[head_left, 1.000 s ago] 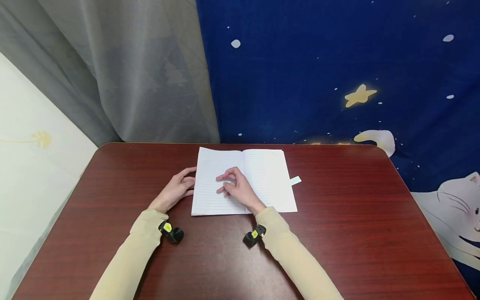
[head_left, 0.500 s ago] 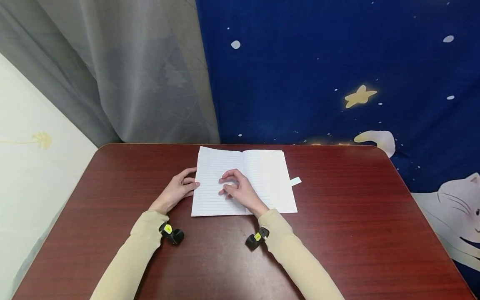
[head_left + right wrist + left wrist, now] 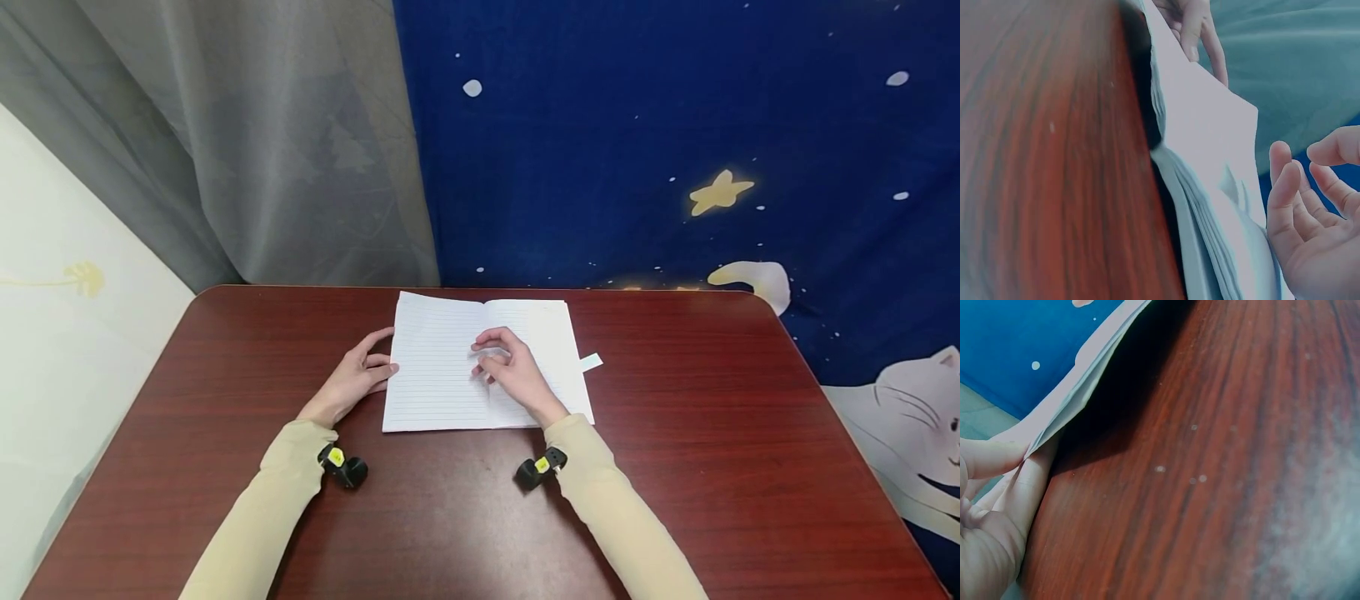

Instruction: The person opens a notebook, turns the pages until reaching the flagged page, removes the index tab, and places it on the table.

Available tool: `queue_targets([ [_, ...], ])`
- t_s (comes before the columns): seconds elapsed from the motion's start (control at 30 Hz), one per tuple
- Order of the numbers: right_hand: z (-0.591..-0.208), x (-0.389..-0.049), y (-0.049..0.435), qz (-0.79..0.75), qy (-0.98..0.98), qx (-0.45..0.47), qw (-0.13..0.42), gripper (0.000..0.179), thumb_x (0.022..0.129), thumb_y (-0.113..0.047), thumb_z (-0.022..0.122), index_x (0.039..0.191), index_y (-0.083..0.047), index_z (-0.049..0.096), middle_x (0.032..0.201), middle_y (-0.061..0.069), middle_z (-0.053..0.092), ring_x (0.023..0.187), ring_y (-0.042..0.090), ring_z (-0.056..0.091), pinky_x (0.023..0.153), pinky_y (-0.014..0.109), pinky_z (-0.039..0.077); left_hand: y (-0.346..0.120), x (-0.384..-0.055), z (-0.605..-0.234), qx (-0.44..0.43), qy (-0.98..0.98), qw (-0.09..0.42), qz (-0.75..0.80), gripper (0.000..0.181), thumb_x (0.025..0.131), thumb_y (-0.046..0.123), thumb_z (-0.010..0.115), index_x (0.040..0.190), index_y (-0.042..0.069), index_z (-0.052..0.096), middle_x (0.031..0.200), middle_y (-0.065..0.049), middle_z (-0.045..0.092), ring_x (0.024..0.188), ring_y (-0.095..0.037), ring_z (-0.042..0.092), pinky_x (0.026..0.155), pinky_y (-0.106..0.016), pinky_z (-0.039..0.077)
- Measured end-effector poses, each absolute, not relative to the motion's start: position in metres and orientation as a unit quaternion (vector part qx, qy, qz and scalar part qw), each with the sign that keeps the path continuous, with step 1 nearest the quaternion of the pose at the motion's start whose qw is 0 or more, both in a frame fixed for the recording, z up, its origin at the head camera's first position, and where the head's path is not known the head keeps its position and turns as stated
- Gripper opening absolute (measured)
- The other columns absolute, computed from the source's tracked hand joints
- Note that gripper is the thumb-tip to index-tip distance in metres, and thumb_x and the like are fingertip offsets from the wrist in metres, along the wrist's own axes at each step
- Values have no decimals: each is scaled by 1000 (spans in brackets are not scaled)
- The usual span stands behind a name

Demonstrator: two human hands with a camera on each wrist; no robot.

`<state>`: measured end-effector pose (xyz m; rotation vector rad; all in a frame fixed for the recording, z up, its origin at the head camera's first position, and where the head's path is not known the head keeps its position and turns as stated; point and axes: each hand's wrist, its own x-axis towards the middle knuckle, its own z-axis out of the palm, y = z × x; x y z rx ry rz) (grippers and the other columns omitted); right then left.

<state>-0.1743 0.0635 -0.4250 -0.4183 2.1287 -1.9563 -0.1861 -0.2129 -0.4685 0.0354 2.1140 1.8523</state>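
1. Lying open on the reddish-brown table point(image 3: 697, 467), a lined notebook point(image 3: 435, 375) sat near the far edge, its ruled pages facing up and its fold running away from the person.

2. The left hand point(image 3: 345, 383) held the notebook's left edge in a narrow pinch; from the left wrist I could see the thumb on top and a finger beneath. That edge was raised off the table, with a dark shadow under it.

3. The right hand point(image 3: 517, 375) was over the right-hand page, near the fold. Its fingers were loosely bent, with a modest gap between thumb and fingertips, and it was holding nothing. I couldn't tell whether any part of it brushed the paper.

4. A small white tab point(image 3: 591, 362) stuck out past the notebook's right edge; how it was fixed there I couldn't make out.

5. Both forearms wore pale yellow sleeves point(image 3: 622, 517), with a small black camera point(image 3: 345, 468) strapped at each wrist.

6. Behind the table hung a grey curtain point(image 3: 300, 167) beside a deep blue cloth point(image 3: 570, 167) printed with a yellow star point(image 3: 720, 192) and a white cat point(image 3: 918, 408).
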Motion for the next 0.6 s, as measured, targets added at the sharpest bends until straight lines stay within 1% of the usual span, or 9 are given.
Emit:
queue_targets([
  [0.13,-424,-176,77,-661,733,-128,95,29,92,12,48,121,15,45,120,35,52,92,53,59,64,32,47,-212,-186,-470,14,742,159,651,72,95,-3,55,154,24,24,108,-23,58,89,-17,63,78,-29,53],
  [0.2,-424,-176,83,-663,734,-118,88,30,92,12,48,121,15,45,120,35,53,92,53,58,64,31,47,-213,-186,-470,17,744,158,649,73,95,-3,56,154,26,24,108,-24,58,89,-17,63,78,-29,53],
  [0.3,-425,-175,93,-666,734,-104,78,30,91,13,49,121,16,45,119,36,53,92,54,58,62,30,46,-213,-186,-469,20,749,162,642,64,96,-1,56,152,20,32,109,-23,58,90,-17,63,77,-28,53],
  [0.43,-431,-177,105,-650,752,-90,68,30,91,13,50,120,16,47,118,35,54,89,50,59,60,28,46,-214,-186,-469,23,755,169,633,50,96,1,56,144,10,43,111,-21,60,91,-16,61,77,-25,52],
  [0.6,-453,-185,122,-635,766,-78,57,29,91,11,53,120,12,50,116,32,57,86,45,62,58,27,45,-214,-186,-469,24,756,170,632,49,96,1,56,143,9,45,110,-20,60,91,-16,60,77,-25,52],
])
